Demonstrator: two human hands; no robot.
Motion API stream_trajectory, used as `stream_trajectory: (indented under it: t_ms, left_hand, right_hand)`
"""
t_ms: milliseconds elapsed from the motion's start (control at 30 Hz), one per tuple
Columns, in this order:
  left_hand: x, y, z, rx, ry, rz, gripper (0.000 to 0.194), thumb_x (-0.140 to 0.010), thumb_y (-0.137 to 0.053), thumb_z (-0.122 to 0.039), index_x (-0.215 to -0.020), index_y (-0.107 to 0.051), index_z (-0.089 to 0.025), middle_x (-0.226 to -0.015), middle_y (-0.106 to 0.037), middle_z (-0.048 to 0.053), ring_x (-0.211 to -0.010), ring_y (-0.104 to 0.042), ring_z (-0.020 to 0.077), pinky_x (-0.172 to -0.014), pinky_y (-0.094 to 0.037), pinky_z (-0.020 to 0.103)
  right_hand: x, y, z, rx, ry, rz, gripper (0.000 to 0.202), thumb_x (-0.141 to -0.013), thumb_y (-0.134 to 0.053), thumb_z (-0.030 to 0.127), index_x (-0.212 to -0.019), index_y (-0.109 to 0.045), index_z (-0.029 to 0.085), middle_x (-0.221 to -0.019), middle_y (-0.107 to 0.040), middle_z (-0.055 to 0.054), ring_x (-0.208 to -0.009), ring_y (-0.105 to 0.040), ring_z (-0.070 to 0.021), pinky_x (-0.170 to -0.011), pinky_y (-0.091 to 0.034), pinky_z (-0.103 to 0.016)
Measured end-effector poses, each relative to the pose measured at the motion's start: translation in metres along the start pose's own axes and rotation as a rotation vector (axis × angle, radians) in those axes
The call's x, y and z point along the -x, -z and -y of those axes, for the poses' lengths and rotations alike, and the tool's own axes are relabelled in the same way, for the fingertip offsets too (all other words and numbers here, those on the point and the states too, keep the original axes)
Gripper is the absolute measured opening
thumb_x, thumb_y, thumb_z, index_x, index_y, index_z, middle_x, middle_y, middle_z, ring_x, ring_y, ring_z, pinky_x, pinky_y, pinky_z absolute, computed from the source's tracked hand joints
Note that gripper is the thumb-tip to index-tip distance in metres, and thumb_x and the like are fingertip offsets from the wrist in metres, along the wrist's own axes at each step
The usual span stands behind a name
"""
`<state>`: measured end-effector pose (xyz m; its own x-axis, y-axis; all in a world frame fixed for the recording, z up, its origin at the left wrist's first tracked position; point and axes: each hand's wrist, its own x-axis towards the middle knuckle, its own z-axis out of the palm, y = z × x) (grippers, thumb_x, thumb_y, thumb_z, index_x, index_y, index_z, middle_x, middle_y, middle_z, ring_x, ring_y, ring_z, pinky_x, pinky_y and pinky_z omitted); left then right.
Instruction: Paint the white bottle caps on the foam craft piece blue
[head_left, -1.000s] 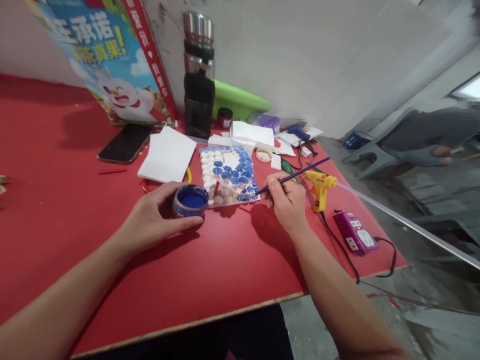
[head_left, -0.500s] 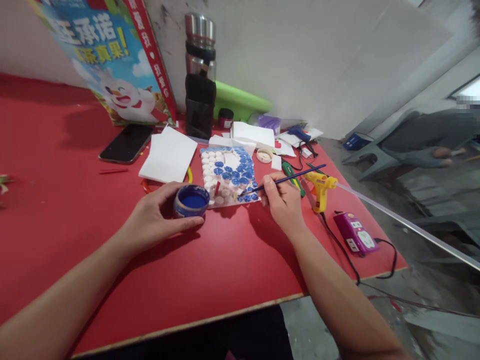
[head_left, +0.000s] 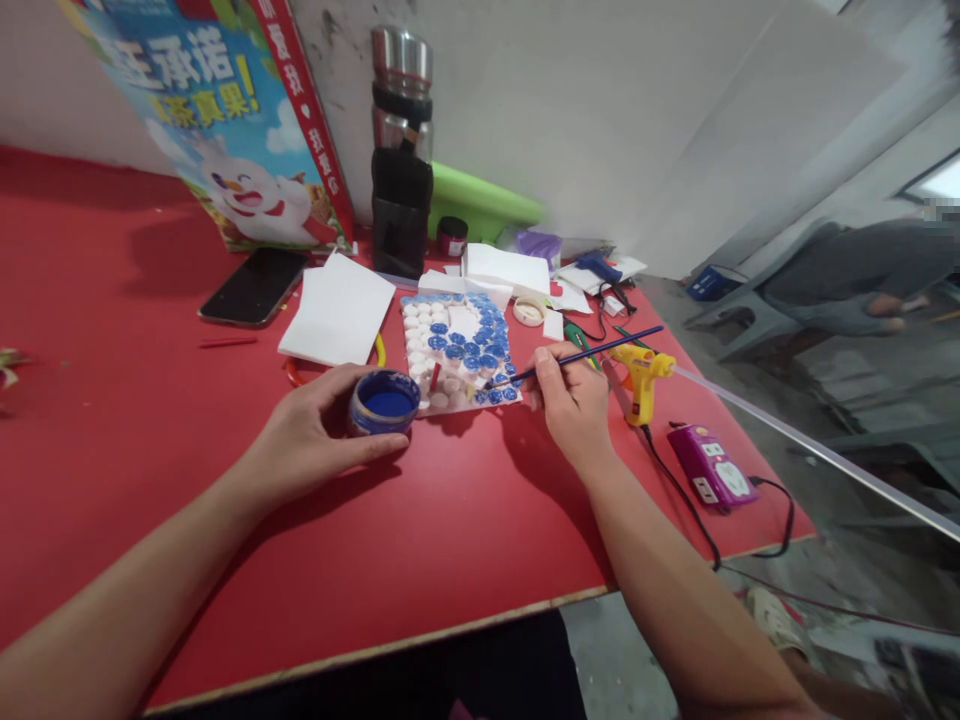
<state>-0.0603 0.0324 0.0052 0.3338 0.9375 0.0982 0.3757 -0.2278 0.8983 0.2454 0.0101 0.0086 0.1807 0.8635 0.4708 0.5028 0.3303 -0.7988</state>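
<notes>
In the head view my left hand (head_left: 319,425) is wrapped round a small open jar of blue paint (head_left: 384,404), thumb along its near side. Between thumb and fingers my right hand (head_left: 571,408) grips a thin paintbrush (head_left: 585,354) with a dark blue handle. The bristles are at the lower part of a white panel (head_left: 420,352) covered with round, raised white pieces; whether they touch it I cannot tell. Many pieces on its right side are painted blue, those on the left are white. A small red stick (head_left: 435,377) lies or stands among the lower pieces.
A yellow glue gun (head_left: 642,380) and a purple power box (head_left: 712,466) with cables are on the right. Behind are white papers (head_left: 337,308), a phone (head_left: 253,287), a tall flask (head_left: 402,150) and a printed box (head_left: 247,130). Another person (head_left: 862,270) sits at far right.
My right hand and the paintbrush have shifted slightly to the right. The left hand and jar have hardly moved. A shoe and part of a leg have appeared at the lower right.
</notes>
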Motion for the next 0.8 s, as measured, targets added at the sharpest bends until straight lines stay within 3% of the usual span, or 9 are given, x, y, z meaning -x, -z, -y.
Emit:
stream_trajectory:
  t_ms: [267, 533, 800]
  left_hand:
    - [0.0000, -0.0009, 0.0007, -0.017, -0.001, -0.003, 0.064, -0.073, -0.094, -0.057, -0.125, -0.076, -0.024, -0.121, -0.083, 0.010, -0.111, -0.080, 0.0360, -0.097, -0.067, 0.045]
    - [-0.0001, -0.0004, -0.0005, -0.009, 0.007, -0.001, 0.062, -0.073, -0.095, -0.057, -0.121, -0.076, -0.024, -0.118, -0.084, 0.009, -0.107, -0.080, 0.0363, -0.093, -0.068, 0.044]
    - [-0.0002, -0.0019, -0.0030, 0.001, 0.026, 0.000, 0.063, -0.072, -0.094, -0.057, -0.124, -0.076, -0.025, -0.119, -0.083, 0.006, -0.109, -0.080, 0.0357, -0.093, -0.068, 0.041]
  right_hand:
    - [-0.0001, 0.0002, -0.0001, -0.045, -0.019, -0.005, 0.039, -0.110, -0.059, 0.051, -0.083, -0.062, 0.023, -0.059, -0.065, 0.004, -0.046, -0.056, -0.0116, -0.051, -0.044, -0.026]
    - [0.0020, -0.0005, 0.0035, -0.042, -0.020, -0.014, 0.042, -0.110, -0.058, 0.056, -0.083, -0.061, 0.024, -0.058, -0.063, 0.004, -0.046, -0.055, -0.0126, -0.051, -0.045, -0.027]
    - [0.0025, -0.0024, 0.0016, 0.017, 0.041, 0.022, 0.040, -0.112, -0.055, 0.055, -0.088, -0.064, 0.024, -0.067, -0.068, 0.002, -0.053, -0.061, -0.0138, -0.058, -0.049, -0.029]
